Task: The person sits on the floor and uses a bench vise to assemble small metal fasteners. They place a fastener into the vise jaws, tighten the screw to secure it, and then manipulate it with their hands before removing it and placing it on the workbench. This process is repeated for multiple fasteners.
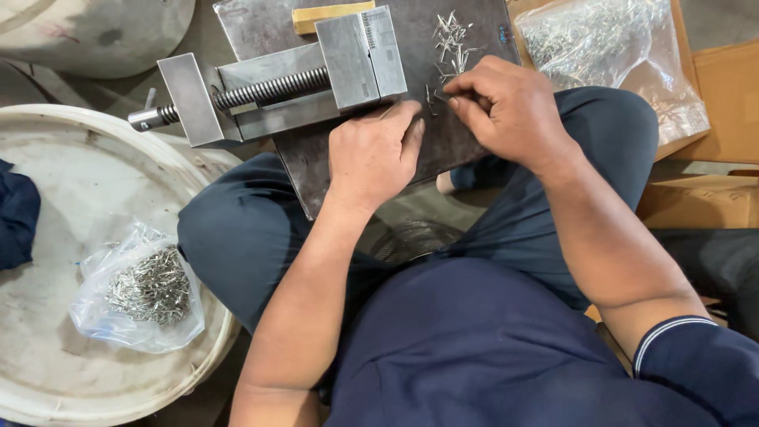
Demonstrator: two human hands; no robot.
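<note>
Right hand (pixel 510 107) pinches a pin off the loose pins (pixel 452 39) on the plate (pixel 474 16) | left hand (pixel 375 150) curled, empty, resting beside vise (pixel 316 75) | vise jaws unloaded | bagged pins (pixel 150 289) wait in tub (pixel 47 364)

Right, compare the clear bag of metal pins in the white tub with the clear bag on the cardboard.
The clear plastic bag in the white tub is smaller and bunched; the clear plastic bag on the brown cardboard is larger and spread flat. The first lies by the left knee, the second beyond the right. Both hold small silvery metal pieces.
</note>
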